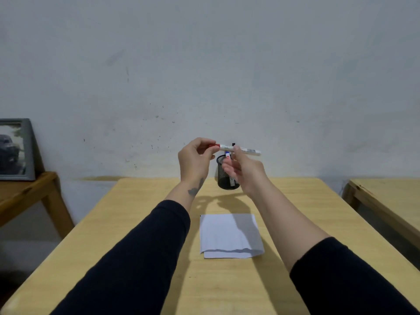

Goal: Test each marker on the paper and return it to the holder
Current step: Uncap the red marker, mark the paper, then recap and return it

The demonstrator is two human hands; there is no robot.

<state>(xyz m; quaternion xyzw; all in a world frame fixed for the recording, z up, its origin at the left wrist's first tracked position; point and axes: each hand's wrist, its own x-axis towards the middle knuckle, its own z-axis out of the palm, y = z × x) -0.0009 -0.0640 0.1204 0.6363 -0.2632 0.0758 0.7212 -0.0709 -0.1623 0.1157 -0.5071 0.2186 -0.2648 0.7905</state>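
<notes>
While both arms reach out over the table [145, 223], the left hand [196, 161] pinches the red cap [214, 145] of a white marker [241, 150] between thumb and curled fingertips, and the right hand [244, 171] grips the white barrel near its middle with thumb and forefinger, its other fingers [227, 168] loosely spread below. That marker lies level in the air, cap to the left, above a black mesh holder [225, 176] that stands at the far middle of the table. Whether the cap has parted from the barrel, I cannot tell.

I count one marker in the hands and at least two more in the holder: a blue-and-white one [227, 155] and a dark tip [233, 144] poking up behind the held barrel. One folded sheet of white paper [230, 235] lies flat near the middle of the table, between the two forearms, well clear of every edge, with no marks I can make out.

Bare wood lies open to the left and right of the paper. A second table [386, 201] stands apart on the right, and on the left a lower table [25, 194] carries one framed picture [16, 148] leaning on the wall.
</notes>
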